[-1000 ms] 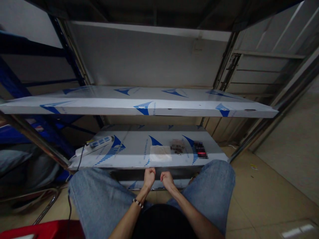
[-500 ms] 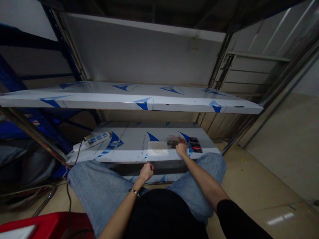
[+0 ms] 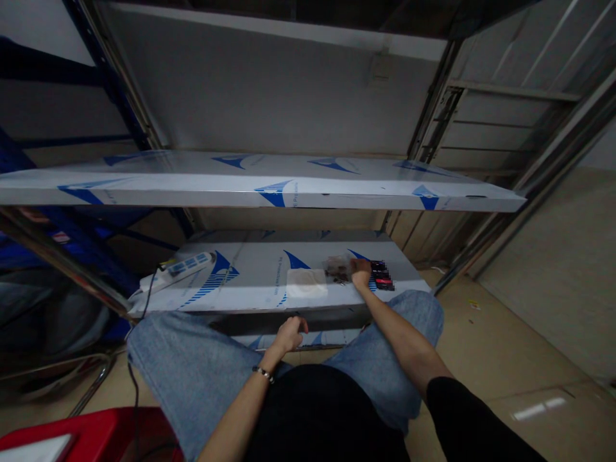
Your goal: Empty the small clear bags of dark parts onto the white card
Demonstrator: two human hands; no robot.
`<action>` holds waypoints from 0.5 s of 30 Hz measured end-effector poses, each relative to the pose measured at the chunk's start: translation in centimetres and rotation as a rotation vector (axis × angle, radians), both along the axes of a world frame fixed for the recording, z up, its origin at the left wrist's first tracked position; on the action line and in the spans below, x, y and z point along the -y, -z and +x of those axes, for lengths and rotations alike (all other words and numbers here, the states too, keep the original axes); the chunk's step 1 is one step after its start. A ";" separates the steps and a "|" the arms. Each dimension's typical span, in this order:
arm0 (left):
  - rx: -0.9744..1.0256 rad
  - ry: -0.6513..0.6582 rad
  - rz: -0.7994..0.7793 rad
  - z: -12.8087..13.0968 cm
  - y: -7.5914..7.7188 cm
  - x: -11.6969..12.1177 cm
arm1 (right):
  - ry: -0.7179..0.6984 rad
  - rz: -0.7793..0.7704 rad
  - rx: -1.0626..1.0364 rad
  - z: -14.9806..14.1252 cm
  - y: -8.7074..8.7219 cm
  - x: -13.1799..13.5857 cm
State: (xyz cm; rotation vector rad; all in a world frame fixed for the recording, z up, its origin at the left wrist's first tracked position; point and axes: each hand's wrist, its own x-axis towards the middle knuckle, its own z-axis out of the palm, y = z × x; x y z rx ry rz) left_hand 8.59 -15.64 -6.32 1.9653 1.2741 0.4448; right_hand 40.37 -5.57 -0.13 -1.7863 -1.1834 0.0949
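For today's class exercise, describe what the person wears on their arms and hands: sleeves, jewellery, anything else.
The left hand is bare, with a beaded bracelet on its wrist and no sleeve on the forearm. The right hand is bare too, and a black sleeve covers the upper right arm.

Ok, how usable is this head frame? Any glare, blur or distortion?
Head view: dim overall; wide-angle bending tilts the steel upright; the pale patch on the lower shelf could be glare or paper, can't tell; the red-and-black items by the right hand look blocky, unreadable.
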 end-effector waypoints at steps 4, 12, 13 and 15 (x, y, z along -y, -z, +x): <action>0.345 -0.113 -0.188 0.7 -1.2 -0.7 | -0.123 0.246 -0.223 -5.5 1.0 4.5; 0.822 -0.199 -0.442 0.9 -1.8 -1.0 | -0.366 -0.140 -1.442 -15.0 6.4 12.7; 0.803 -0.229 -0.427 0.8 -1.5 -1.0 | -0.353 -0.170 -1.505 -14.8 6.4 12.5; 0.778 -0.255 -0.422 0.7 -1.1 -1.2 | -0.390 -0.209 -1.553 -14.5 6.2 11.8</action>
